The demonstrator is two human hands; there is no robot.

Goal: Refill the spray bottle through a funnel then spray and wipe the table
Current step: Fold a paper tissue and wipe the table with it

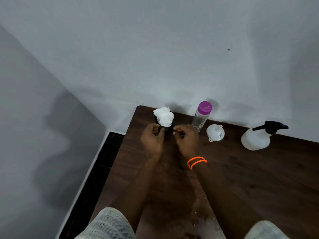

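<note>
Both hands sit at frame centre, fingers loosely curled and holding nothing: the left hand (152, 139) and right hand (185, 139) flank a dark cup (166, 128) stuffed with white tissues (164, 116). Right of them on the counter (241, 169) stand a clear purple-capped water bottle (201, 117), its contents unclear, an upturned white funnel (215, 132), then the spray bottle (259, 137) at far right.

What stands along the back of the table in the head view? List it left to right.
White tissues in a dark holder → clear water bottle with a purple cap → white funnel, lying spout-up → white spray bottle with a black trigger head. Both hands sit in front of the tissue holder, so they are left out of the order.
</note>
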